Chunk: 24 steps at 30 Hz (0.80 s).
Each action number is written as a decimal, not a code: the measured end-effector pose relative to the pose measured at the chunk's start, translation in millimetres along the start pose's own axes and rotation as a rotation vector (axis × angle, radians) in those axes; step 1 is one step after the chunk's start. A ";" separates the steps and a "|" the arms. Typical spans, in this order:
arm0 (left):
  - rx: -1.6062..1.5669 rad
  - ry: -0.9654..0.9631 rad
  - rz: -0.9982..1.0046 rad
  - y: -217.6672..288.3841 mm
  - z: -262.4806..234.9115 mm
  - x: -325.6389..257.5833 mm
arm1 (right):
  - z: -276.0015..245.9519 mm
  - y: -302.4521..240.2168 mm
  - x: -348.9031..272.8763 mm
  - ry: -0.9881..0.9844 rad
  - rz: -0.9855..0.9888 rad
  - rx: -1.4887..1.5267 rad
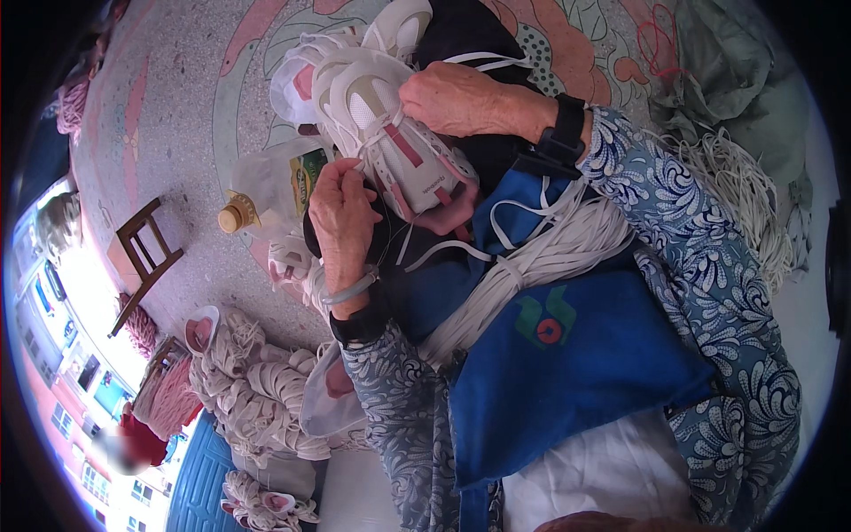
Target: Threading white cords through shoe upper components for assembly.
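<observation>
A white-and-grey sneaker [394,142] with pink trim lies across my lap, between my two hands. My left hand [343,213] is closed in a pinch at the shoe's left edge, by the lace holes. On the other side, my right hand [461,99] is closed with its knuckles up against the shoe; its fingertips are hidden. What either hand pinches is too small or covered to make out. A thick bundle of white shoelaces [567,235] rests on the blue apron [567,355], and loose lace ends trail from it. More pale shoes [310,71] lie beyond the sneaker.
A clear plastic bottle [266,191] with a tan cap lies left of the shoe. Strung piles of pale shoe parts [266,381] sit at lower left, near a blue plastic basket [199,479]. Further left is a small wooden stool [146,253]. More white laces [736,195] hang at right.
</observation>
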<state>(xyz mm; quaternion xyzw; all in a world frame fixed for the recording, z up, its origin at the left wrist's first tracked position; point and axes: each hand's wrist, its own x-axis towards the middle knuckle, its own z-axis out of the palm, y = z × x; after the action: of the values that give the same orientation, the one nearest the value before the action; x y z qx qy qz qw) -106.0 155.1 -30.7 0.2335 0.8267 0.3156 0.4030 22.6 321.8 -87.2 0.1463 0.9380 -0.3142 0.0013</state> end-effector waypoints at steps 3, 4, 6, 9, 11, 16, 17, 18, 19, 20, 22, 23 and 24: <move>-0.087 -0.049 -0.015 -4.1 -0.5 0.1 | -3.2 -6.3 -4.5 0.069 0.133 0.125; -0.128 -0.069 -0.015 -4.8 0.0 0.0 | -4.8 -7.9 -5.2 0.067 0.130 0.126; -0.037 -0.058 0.023 -10.5 -0.4 4.0 | -7.1 -8.9 -7.0 0.126 0.138 0.139; 0.117 0.007 0.188 -17.8 2.1 7.7 | -7.1 -8.1 -9.3 0.162 0.134 0.147; 0.188 0.067 0.312 -14.7 -3.8 4.7 | -5.6 -4.7 -6.4 0.204 0.059 0.094; -0.206 -0.011 0.027 -5.6 3.9 -3.1 | -2.7 -3.5 -10.3 0.201 0.110 0.091; -0.206 -0.007 0.028 -7.1 5.7 -2.0 | 0.3 1.1 -10.0 0.208 0.081 0.055; -0.200 -0.015 0.045 -9.0 6.7 0.0 | -1.4 -0.7 -7.5 0.215 0.053 0.019; -0.195 -0.023 0.062 -10.4 6.6 1.1 | -2.7 -3.1 -7.0 0.215 0.050 0.019; -0.196 -0.020 0.063 -11.5 5.2 1.6 | -3.8 -5.9 -7.7 0.216 0.092 0.068; -0.182 -0.017 0.077 -10.8 3.9 0.7 | -3.3 -8.4 -8.4 0.212 0.137 0.121; -0.182 -0.016 0.074 -10.4 4.0 1.0 | -2.9 -9.2 -7.9 0.245 0.140 0.150; -0.114 0.009 0.091 -9.0 5.4 2.3 | -3.9 -9.5 -7.8 0.278 0.143 0.173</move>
<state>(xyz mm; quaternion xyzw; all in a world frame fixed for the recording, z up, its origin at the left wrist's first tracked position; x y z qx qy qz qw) -104.1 152.1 -40.9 0.2461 0.7978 0.3813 0.3970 27.9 314.8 -77.7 0.2541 0.8858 -0.3698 -0.1187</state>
